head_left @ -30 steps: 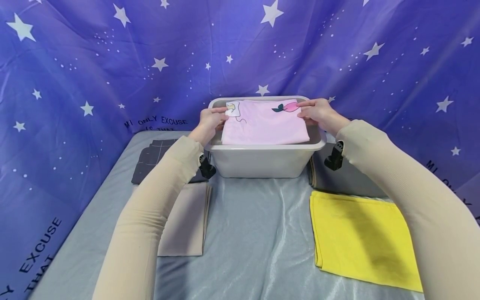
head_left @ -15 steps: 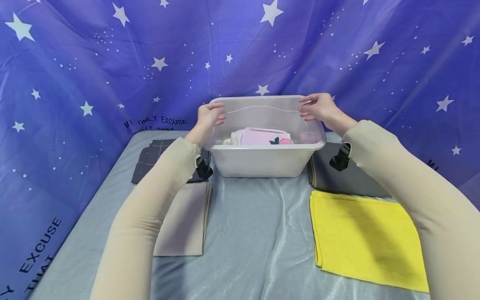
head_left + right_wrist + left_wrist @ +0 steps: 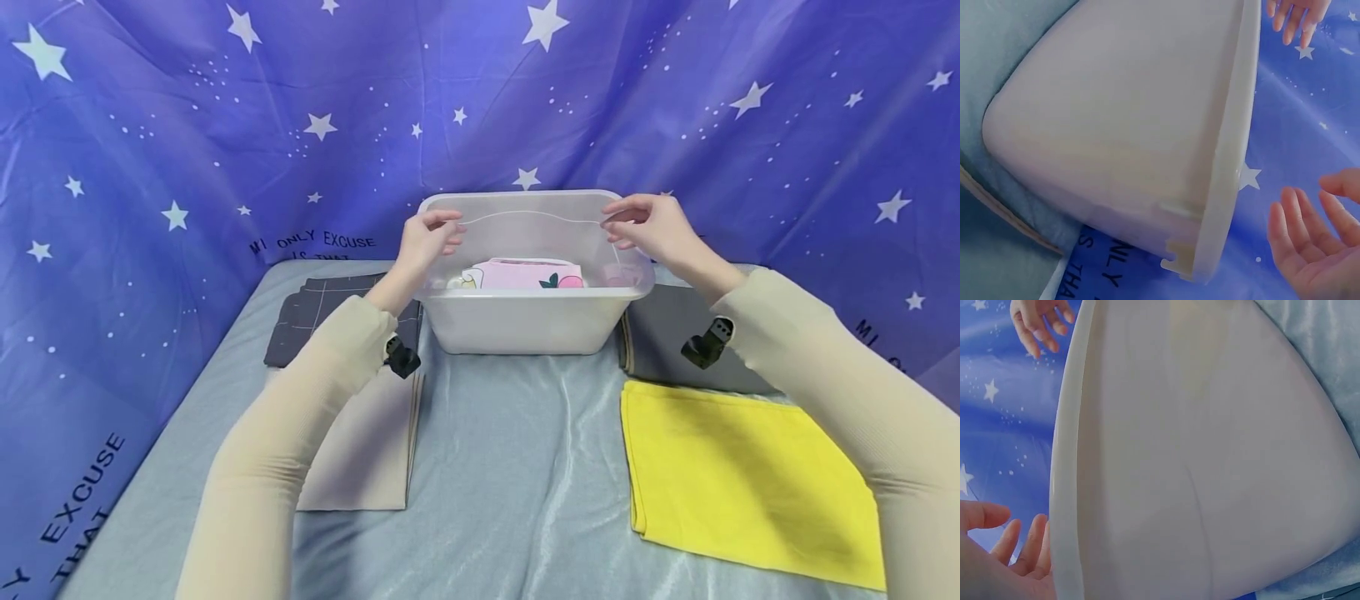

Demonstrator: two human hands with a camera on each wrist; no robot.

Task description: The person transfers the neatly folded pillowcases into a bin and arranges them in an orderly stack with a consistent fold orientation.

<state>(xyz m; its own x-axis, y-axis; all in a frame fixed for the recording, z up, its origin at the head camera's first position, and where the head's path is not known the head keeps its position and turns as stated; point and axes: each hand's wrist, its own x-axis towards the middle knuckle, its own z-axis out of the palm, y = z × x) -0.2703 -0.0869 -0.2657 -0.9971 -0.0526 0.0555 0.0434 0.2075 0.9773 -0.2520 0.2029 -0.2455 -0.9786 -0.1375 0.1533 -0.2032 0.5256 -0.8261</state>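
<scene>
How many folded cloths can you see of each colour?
Pink cloth in the tub: 1
Yellow cloth: 1
Beige cloth: 1
Grey: 2, the lined cloth and the plain cloth
Total: 5

Pretty open down the middle of the tabletop [image 3: 495, 467], hemmed in by the folded beige cloth [image 3: 367, 450] and folded yellow cloth [image 3: 742, 475]. Blocked toward the far edge by the plastic tub [image 3: 525, 325], then the starry curtain [image 3: 480, 75]. Decent gap above the tub between left hand [image 3: 427, 240] and right hand [image 3: 654, 227].
</scene>
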